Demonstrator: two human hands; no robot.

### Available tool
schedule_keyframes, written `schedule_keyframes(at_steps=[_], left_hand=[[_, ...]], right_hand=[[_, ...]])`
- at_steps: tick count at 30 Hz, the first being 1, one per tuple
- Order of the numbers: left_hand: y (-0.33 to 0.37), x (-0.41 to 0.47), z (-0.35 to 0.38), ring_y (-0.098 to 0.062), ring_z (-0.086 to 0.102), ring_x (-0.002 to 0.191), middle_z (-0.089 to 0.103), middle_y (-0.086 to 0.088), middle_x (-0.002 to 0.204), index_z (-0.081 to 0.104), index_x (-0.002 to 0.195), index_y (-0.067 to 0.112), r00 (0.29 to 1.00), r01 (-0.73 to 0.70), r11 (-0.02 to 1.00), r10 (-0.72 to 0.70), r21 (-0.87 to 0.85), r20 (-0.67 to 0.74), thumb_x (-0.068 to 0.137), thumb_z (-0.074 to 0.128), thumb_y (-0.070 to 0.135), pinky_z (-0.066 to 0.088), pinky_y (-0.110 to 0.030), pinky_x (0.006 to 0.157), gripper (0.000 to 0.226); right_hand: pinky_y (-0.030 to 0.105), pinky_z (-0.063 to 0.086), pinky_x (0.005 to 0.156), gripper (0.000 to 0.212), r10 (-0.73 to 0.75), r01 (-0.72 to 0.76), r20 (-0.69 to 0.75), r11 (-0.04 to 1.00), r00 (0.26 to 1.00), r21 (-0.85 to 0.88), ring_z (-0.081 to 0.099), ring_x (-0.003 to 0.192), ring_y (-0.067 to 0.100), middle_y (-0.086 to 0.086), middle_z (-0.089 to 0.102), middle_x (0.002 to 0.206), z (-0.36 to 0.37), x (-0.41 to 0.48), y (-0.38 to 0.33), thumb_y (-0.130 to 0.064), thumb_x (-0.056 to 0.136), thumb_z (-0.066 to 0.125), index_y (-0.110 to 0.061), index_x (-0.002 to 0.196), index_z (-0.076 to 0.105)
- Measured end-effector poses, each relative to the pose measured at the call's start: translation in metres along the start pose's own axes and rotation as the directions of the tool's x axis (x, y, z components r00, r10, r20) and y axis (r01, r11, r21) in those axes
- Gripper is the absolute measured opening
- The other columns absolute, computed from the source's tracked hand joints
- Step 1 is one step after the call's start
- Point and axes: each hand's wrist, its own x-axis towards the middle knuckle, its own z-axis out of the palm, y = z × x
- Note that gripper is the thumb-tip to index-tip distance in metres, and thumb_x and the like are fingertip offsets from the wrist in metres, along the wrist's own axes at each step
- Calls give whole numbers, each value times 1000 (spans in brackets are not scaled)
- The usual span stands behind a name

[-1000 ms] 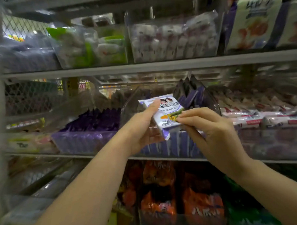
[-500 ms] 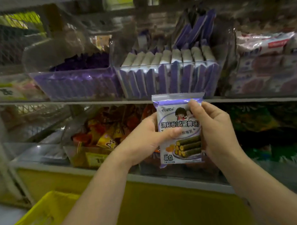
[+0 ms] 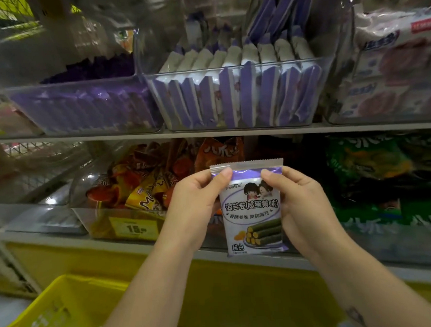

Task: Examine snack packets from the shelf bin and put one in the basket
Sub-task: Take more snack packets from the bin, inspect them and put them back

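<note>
The left hand (image 3: 196,208) and right hand (image 3: 303,209) each pinch a top corner of a flat, glossy plastic packet (image 3: 252,211), thumbs on its front, the other fingers hidden behind it. White and purple with a crimped top seal, it hangs upright before the lower shelf, below the clear, hard-walled bin (image 3: 205,69) of similar packets standing on edge. A yellow lattice basket (image 3: 64,278) at lower left is cut off by the frame. Green bags (image 3: 370,181) at right are dim and blurred.

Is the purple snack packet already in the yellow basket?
No, the left hand and right hand hold the snack packet upright, outside the yellow basket.
</note>
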Motion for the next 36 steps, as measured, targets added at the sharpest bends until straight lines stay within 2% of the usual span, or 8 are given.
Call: schedule_keyframes(at_steps=[4, 11, 16, 19, 21, 26, 30, 36], left_hand=[[-1, -1, -3, -19, 73, 79, 76, -12, 89, 77, 89, 18, 1000, 8, 1000, -8, 8, -14, 81, 58, 45, 53, -22, 56, 34], [0, -1, -7, -18, 70, 83, 74, -13, 93, 72, 104, 7, 995, 100, 987, -96, -122, 38, 83, 53, 40, 56, -28, 62, 44], [-1, 1, -8, -21, 70, 84, 74, -15, 93, 75, 97, 11, 992, 118, 979, -125, -167, -34, 81, 57, 40, 56, -39, 78, 38], [2, 3, -11, -27, 71, 90, 73, -19, 102, 72, 104, 7, 985, 122, 967, -146, -224, -91, 79, 58, 40, 53, -50, 88, 43], [3, 5, -13, -31, 70, 100, 72, -20, 109, 66, 113, 5, 981, 148, 958, -173, -246, -84, 78, 58, 40, 53, -53, 92, 51], [4, 0, -20, -23, 70, 88, 71, -10, 110, 71, 113, 17, 939, 325, 934, -299, -149, 169, 82, 54, 47, 60, -43, 71, 46], [1, -4, -22, -25, 68, 102, 65, -11, 127, 62, 128, 22, 858, 398, 913, -338, -85, 385, 91, 56, 29, 59, -41, 72, 39], [-3, -2, -23, -29, 67, 108, 65, -16, 127, 51, 136, 22, 833, 446, 882, -346, -155, 432, 90, 56, 16, 61, -39, 71, 46]], right_hand=[[39, 60, 64, 33, 38, -38, 5, 998, 999, 46, 73, 84, 35, 24, 73, 92, -1, 0, -1, -32, 76, 64, -3, 91, 74], [33, 58, 60, 33, 60, -64, 40, 994, 997, 87, 74, 83, 29, 20, 74, 91, -3, 4, 1, -36, 83, 57, -11, 84, 78], [31, 59, 67, 34, 89, -66, 174, 989, 981, -134, 73, 91, 25, 13, 75, 100, -12, 5, -3, -42, 84, 57, -17, 97, 75], [41, 57, 85, 36, 268, -141, 358, 929, 894, -341, 69, 104, 29, 11, 72, 112, -20, 3, -9, -39, 86, 60, -16, 112, 69], [46, 55, 91, 39, 377, -229, 383, 897, 843, -378, 66, 108, 36, 16, 71, 113, -23, 2, -11, -35, 85, 60, -10, 114, 67], [38, 60, 78, 37, 407, -350, 330, 911, 852, -220, 70, 101, 29, 16, 72, 111, -26, 2, -16, -34, 87, 53, -13, 115, 65], [44, 59, 81, 42, 403, -390, 299, 915, 865, -106, 69, 104, 32, 19, 70, 114, -31, 5, -16, -34, 88, 51, -11, 122, 60], [41, 59, 74, 47, 453, -466, 272, 885, 849, -18, 68, 105, 34, 23, 68, 115, -36, 9, -14, -36, 87, 54, -5, 122, 61]])
